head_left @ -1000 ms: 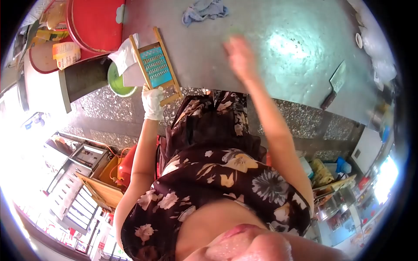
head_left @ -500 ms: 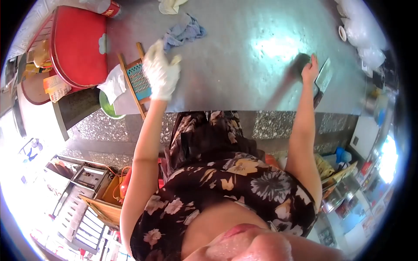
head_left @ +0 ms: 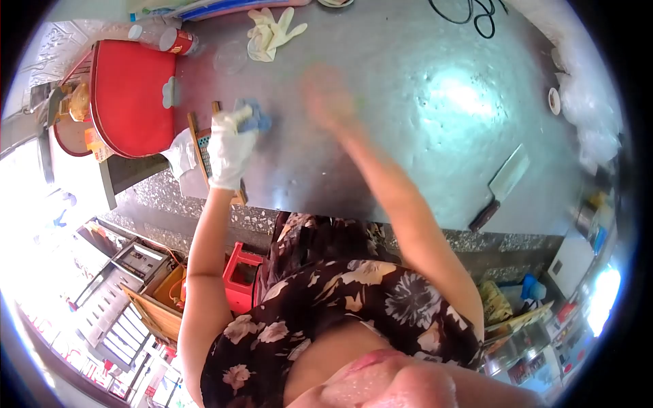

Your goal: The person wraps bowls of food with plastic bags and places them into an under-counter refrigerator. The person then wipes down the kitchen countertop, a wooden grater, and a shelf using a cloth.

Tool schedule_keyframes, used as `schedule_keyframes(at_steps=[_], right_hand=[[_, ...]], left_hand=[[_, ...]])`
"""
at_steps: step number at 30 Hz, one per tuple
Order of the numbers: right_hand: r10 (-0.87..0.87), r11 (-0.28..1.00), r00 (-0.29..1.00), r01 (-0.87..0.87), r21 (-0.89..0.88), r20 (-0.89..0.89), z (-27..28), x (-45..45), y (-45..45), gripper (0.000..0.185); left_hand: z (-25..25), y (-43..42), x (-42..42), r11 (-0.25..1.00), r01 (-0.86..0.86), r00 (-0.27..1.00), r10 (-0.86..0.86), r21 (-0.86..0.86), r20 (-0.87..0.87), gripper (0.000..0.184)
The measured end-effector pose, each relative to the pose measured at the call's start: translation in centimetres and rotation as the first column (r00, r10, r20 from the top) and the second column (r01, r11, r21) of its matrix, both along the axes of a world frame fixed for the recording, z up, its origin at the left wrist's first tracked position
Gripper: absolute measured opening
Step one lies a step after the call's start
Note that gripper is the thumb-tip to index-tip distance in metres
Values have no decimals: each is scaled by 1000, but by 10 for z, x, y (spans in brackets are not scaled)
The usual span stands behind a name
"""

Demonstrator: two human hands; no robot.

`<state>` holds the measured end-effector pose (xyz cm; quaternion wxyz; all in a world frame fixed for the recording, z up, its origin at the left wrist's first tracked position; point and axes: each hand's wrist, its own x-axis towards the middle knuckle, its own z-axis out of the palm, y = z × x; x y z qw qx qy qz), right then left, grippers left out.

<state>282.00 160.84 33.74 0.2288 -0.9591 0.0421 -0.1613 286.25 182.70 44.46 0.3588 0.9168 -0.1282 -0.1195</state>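
Gripping the previously loose blue cloth (head_left: 258,118), the left hand (head_left: 229,151) seemingly brings it into use, while the right hand (head_left: 330,98) blurs, grip unclear.

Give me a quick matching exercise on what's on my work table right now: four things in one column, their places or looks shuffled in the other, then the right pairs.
Things:
1. cleaver
2. cloth
3. loose glove
4. grater

Places and looks:
A. pale, toward the far side of the table, left of centre
B. wooden-framed, partly hidden by the gloved left hand
C. blue, bunched in the gloved left hand
D. lying toward the right side of the table

Right pairs: 1-D, 2-C, 3-A, 4-B
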Motion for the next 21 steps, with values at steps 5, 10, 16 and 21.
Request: schedule_keyframes(at_steps=[5, 10, 16, 21], right_hand=[[-525, 832, 840, 540, -123, 138, -22, -116, -260, 43], [-706, 707, 698, 705, 54, 118, -2, -192, -340, 42], [-12, 981, 999, 3, 194, 47, -8, -11, -92, 36], [433, 901, 891, -424, -91, 137, -8, 81, -52, 35]], left_hand=[[-12, 12, -22, 926, 168, 985, -143, 338, -98, 41], [17, -67, -3, 866, 105, 992, -125, 489, 8, 59], [-44, -145, 97, 802, 82, 744, -444, 591, 499, 57], [-54, -132, 137, 787, -120, 818, -267, 605, 510, 57]])
